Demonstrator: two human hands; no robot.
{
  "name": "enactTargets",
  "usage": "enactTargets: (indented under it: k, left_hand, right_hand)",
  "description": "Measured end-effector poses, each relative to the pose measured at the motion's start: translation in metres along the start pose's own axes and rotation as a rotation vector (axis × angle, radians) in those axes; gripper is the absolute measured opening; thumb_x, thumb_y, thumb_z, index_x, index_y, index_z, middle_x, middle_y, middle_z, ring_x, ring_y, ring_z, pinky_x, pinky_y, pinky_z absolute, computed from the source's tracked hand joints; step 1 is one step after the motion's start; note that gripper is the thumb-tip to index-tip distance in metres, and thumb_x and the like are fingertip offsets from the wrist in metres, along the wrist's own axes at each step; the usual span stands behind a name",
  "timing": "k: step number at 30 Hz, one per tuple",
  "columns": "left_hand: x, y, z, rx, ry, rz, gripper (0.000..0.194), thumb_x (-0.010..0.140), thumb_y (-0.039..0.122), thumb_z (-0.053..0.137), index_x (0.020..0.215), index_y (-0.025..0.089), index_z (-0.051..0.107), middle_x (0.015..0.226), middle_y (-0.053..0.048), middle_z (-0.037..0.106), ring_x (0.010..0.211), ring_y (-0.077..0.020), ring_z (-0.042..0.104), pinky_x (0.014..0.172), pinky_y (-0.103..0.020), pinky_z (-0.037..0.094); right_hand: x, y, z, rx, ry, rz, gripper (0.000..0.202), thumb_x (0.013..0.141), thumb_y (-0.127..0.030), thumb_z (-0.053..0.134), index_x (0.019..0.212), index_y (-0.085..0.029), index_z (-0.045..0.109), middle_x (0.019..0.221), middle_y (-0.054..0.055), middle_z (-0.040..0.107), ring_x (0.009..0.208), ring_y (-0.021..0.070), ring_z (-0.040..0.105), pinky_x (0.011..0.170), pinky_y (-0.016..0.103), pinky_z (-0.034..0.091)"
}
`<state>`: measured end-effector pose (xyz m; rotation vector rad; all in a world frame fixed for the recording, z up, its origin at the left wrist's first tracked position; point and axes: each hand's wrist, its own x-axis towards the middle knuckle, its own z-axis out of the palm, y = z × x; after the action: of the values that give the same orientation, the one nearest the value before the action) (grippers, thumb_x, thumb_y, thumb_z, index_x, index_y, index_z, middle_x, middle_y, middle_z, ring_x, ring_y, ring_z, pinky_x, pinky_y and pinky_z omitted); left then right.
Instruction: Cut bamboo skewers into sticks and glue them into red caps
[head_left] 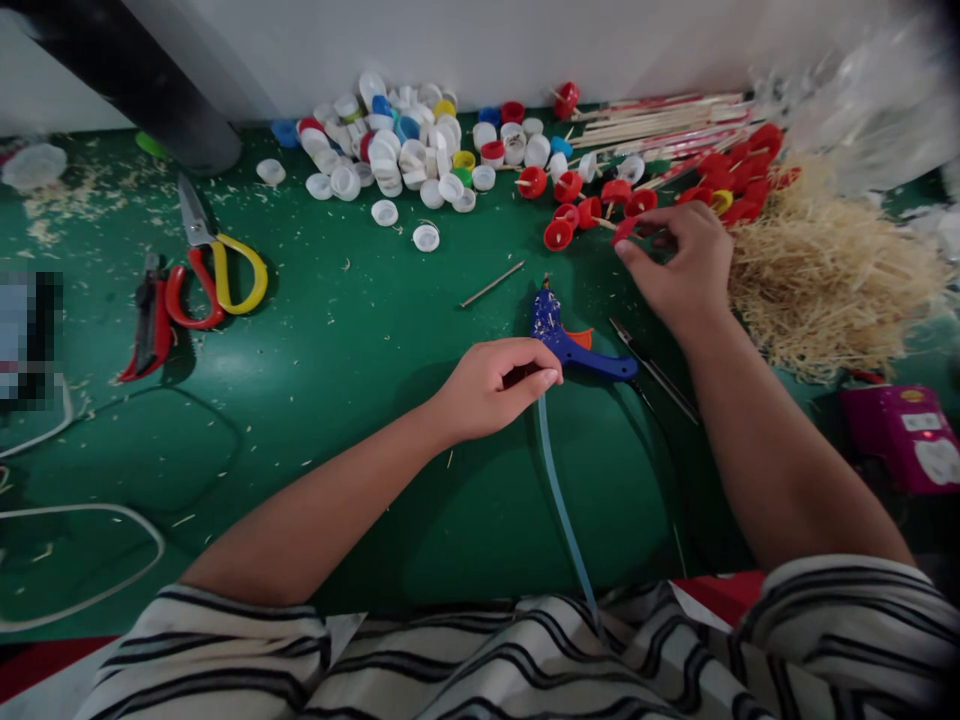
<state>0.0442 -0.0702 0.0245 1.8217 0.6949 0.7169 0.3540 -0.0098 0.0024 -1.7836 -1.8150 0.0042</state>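
My left hand (pixel 504 388) is closed, thumb against fingers, at the rear of a blue glue gun (pixel 581 355) with an orange trigger. A long pale-blue glue stick (pixel 559 490) runs from under its fingertips toward my shirt; the hand seems to pinch it there. The gun lies on the green table, its nozzle pointing away and flecked with shavings. At the right, my right hand (pixel 679 262) pinches a red bottle cap (pixel 624 231) between thumb and fingers. Other red caps with wooden sticks in them, one a red cap (pixel 558 235), lie just beyond it.
White and coloured bottle caps (pixel 397 150) are heaped at the back. Wooden skewers (pixel 667 122) and wood shavings (pixel 832 270) lie right. A nail (pixel 491 284) and a pointed metal tool (pixel 654 370) flank the gun. Scissors (pixel 217 270), a red cutter (pixel 154 320) left; magenta box (pixel 904 435) right.
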Motion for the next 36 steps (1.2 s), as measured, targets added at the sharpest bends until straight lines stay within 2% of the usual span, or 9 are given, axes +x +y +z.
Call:
enactTargets:
  k: [5,9,13,17,21,28,36]
  left_hand:
    - [0.0,0.0,0.0,-0.004,0.0,-0.003,0.022,0.1,0.032,0.06,0.091,0.019,0.076,0.089,-0.003,0.079,0.075,-0.0121,0.065,0.069,-0.026,0.048]
    - [0.001,-0.001,0.0,-0.005,-0.002,0.003,0.022,0.1,0.033,0.06,0.092,0.019,0.076,0.089,-0.003,0.079,0.075,-0.0122,0.065,0.068,-0.026,0.049]
    - [0.001,0.0,0.0,-0.016,-0.005,0.006,0.021,0.1,0.031,0.061,0.092,0.02,0.076,0.089,-0.003,0.079,0.075,-0.0117,0.066,0.069,-0.025,0.049]
    - [0.001,0.0,0.0,-0.018,-0.004,0.014,0.022,0.101,0.032,0.061,0.092,0.019,0.076,0.09,-0.002,0.079,0.075,-0.0115,0.066,0.069,-0.025,0.049]
    - [0.0,-0.001,0.0,-0.015,-0.003,0.015,0.022,0.101,0.032,0.061,0.092,0.019,0.077,0.09,-0.003,0.08,0.075,-0.0118,0.066,0.068,-0.025,0.049]
    - [0.001,-0.001,0.0,-0.01,-0.005,0.007,0.022,0.101,0.033,0.061,0.092,0.02,0.077,0.089,-0.003,0.079,0.075,-0.0119,0.066,0.068,-0.026,0.049]
    - [0.001,-0.002,0.0,-0.014,-0.006,0.008,0.023,0.101,0.033,0.061,0.092,0.02,0.076,0.089,-0.003,0.079,0.075,-0.0122,0.066,0.068,-0.026,0.049]
  right_hand:
    - [-0.002,-0.015,-0.005,-0.005,-0.088,-0.104,0.039,0.1,-0.058,0.062,0.132,-0.036,0.069,0.132,0.013,0.074,0.124,0.0411,0.067,0.107,0.065,0.052]
    - [0.0,-0.022,-0.002,-0.015,-0.105,-0.176,0.04,0.099,-0.053,0.069,0.131,-0.031,0.069,0.135,0.015,0.073,0.129,0.0407,0.066,0.112,0.063,0.048]
    - [0.001,-0.026,0.0,-0.048,-0.128,-0.15,0.036,0.1,-0.049,0.068,0.133,-0.033,0.068,0.139,0.014,0.071,0.131,0.0406,0.063,0.112,0.064,0.048]
    - [0.0,-0.026,0.001,-0.075,-0.11,-0.12,0.037,0.097,-0.045,0.072,0.129,-0.029,0.069,0.134,0.015,0.072,0.129,0.0407,0.063,0.113,0.063,0.048]
    - [0.0,-0.023,0.001,-0.102,-0.108,-0.085,0.03,0.099,-0.045,0.068,0.127,-0.035,0.069,0.132,0.012,0.072,0.127,0.04,0.063,0.113,0.063,0.046]
    - [0.001,-0.018,0.005,-0.163,-0.064,-0.026,0.037,0.09,-0.043,0.075,0.122,-0.024,0.071,0.127,0.014,0.073,0.122,0.0377,0.066,0.113,0.06,0.047]
    - [-0.002,-0.007,0.003,-0.135,-0.01,-0.014,0.033,0.098,-0.053,0.067,0.127,-0.036,0.067,0.128,0.011,0.073,0.129,0.044,0.06,0.112,0.072,0.044]
